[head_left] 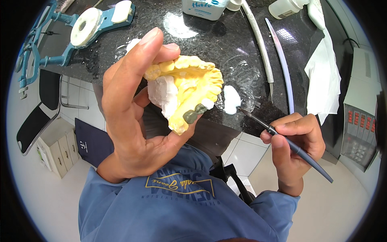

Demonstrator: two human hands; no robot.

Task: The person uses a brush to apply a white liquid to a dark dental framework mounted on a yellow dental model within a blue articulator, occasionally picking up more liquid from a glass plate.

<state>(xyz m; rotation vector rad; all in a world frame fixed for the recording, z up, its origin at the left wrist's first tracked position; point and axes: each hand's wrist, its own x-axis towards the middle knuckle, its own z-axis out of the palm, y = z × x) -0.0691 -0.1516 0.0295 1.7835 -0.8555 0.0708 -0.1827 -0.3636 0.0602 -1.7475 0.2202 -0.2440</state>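
My left hand (pixel 131 109) is closed round a yellow dental model (pixel 189 86), an arch of teeth with a white plaster base (pixel 162 94) at its back. Two dark grey crowns (pixel 190 116) sit on the near side of the arch, beside one white tooth (pixel 207 103). In a pinch grip, my right hand (pixel 296 145) holds a thin brush (pixel 300 151) with a dark handle. The brush tip points at a patch of white paste (pixel 231 100) on the dark worktop and appears to touch its edge. Part of the model lies hidden behind my left fingers.
A blue articulator (pixel 60 59) with a round white plate stands at the far left of the black stone worktop (pixel 157 24). Behind lie a white container (pixel 205 9), a grey handled knife (pixel 260 40), a pale purple stick (pixel 281 60) and white tissue (pixel 324 76). A unit with red displays (pixel 360 121) stands right.
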